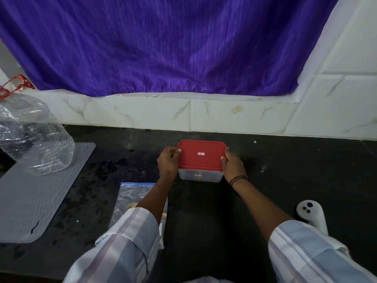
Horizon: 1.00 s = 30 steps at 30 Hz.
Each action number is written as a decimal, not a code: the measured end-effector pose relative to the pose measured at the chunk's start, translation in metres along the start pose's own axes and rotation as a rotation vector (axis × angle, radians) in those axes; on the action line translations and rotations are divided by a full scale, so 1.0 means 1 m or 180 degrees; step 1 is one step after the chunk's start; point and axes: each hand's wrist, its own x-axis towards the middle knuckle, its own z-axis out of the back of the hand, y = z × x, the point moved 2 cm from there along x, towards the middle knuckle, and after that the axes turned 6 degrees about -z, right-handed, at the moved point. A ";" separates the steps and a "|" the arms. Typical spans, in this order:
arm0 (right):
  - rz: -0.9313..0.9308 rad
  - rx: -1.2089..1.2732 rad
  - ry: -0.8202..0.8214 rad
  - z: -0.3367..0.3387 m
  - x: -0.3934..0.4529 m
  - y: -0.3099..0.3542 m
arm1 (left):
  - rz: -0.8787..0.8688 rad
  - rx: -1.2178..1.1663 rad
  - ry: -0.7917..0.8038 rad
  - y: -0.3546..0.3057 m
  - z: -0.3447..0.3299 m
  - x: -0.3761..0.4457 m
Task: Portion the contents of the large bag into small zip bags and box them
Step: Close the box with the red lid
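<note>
Beside red-lidded box, both hands.

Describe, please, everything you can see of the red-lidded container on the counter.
The container is a rectangular box with a frosted clear plastic body and a red lid bearing a small label. It sits upright on the dark countertop, lid on. The left hand and right hand grip the lid's opposite sides.

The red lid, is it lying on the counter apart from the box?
No, the red lid sits on top of the clear box, with the left hand and right hand at its two sides.
</note>
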 end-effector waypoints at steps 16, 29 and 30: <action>0.1989 -0.0708 -0.1143 -0.029 -0.093 0.056 | -0.0605 0.1066 0.0398 0.038 0.083 -0.046; 0.2401 -0.1331 0.1267 -0.142 -0.142 0.099 | -0.0710 0.1990 0.0033 0.087 0.164 -0.103; 0.2388 -0.1414 0.1313 -0.145 -0.141 0.099 | -0.0662 0.1967 0.0025 0.089 0.164 -0.105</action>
